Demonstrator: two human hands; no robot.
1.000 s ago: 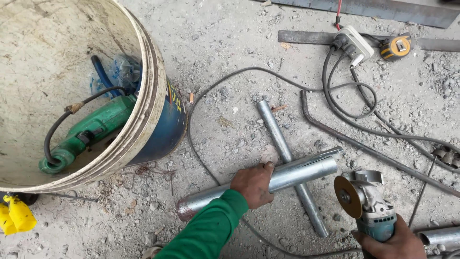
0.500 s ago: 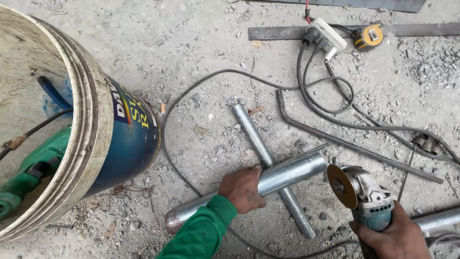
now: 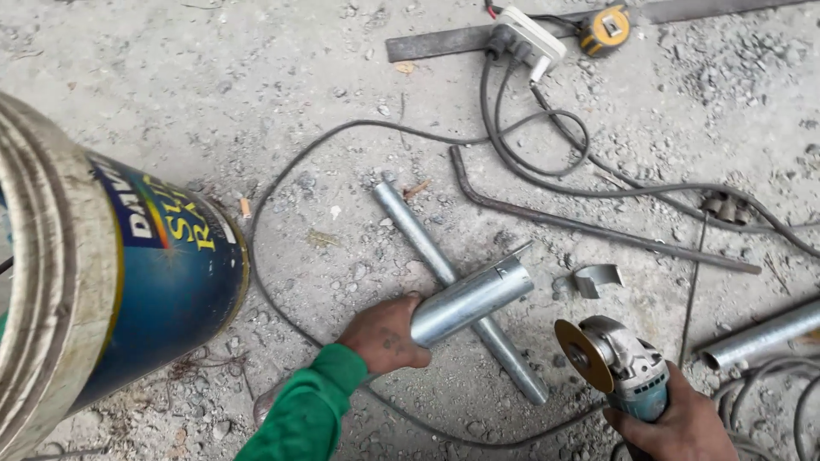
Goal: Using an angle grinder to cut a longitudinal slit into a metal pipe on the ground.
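You have three galvanised pipes in view, a thick one (image 3: 470,300), a thin one (image 3: 453,277) and one at the right edge (image 3: 760,335), plus one angle grinder (image 3: 619,363), one blue bucket (image 3: 162,282), one tape measure (image 3: 605,27) and one bent rebar (image 3: 598,226).

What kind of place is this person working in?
Probably a construction site or rough metalwork spot. The floor is bare dusty concrete; the left hand holds a galvanized steel pipe, the right hand an angle grinder, with cables and a tape measure lying about.
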